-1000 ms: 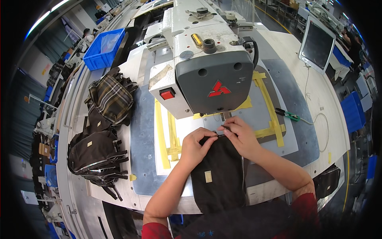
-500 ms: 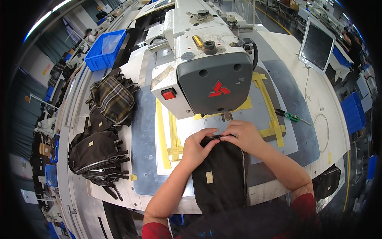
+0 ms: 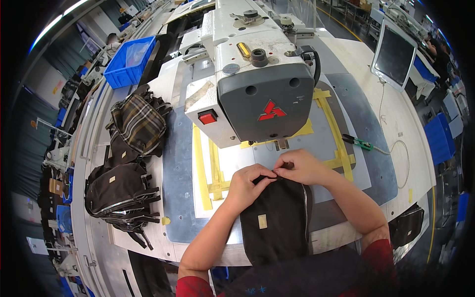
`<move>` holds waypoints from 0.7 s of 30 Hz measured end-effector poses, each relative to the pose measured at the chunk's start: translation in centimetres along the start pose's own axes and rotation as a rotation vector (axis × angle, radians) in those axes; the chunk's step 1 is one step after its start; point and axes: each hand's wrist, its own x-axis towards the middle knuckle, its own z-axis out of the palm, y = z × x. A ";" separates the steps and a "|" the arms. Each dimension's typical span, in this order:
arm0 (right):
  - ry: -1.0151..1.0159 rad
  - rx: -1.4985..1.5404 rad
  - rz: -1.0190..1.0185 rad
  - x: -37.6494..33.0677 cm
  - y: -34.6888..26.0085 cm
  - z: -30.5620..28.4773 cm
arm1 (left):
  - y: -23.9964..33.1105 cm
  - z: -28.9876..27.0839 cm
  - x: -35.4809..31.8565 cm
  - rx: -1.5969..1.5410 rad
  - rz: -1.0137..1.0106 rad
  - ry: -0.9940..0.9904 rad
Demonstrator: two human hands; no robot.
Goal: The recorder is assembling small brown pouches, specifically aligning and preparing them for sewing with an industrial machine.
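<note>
Fingers of the bare left hand [image 3: 244, 188] and the bare right hand [image 3: 303, 167] are pinched close together on the upper edge of a dark brown fabric bag [image 3: 284, 222], at the centre of the frame. The bag lies in the lower centre, with a small cream rectangular label [image 3: 262, 221] on its face and a metallic zip [image 3: 306, 200] along its right edge. Just above the hands stands a white and dark grey sewing machine [image 3: 269, 104]. Green-handled thread snips [image 3: 363, 144] rest on the right. At centre left, dark brown backpacks [image 3: 118, 185] lie heaped on the pale tabletop [image 3: 415, 168], a plaid fabric piece [image 3: 140, 123] above them.
</note>
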 end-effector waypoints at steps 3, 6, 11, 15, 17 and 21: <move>0.057 0.145 0.049 0.2 0.7 0.6 | 0.6 -0.1 0.0 -0.023 -0.201 0.018; 0.049 0.373 0.143 0.3 2.3 1.0 | 0.8 -0.2 0.4 -0.020 -0.300 -0.038; 0.053 0.244 0.001 -0.7 1.0 0.8 | -0.5 -0.2 0.0 -0.120 -0.338 0.017; 0.110 0.155 -0.003 -0.7 1.5 1.2 | -0.2 -0.4 0.1 -0.178 -0.396 -0.014; 0.114 0.198 0.008 -0.7 1.4 1.3 | -0.1 -0.3 0.0 -0.120 -0.346 -0.015; 0.183 0.153 0.048 -0.7 1.0 1.6 | 0.1 0.1 0.1 0.171 0.072 0.111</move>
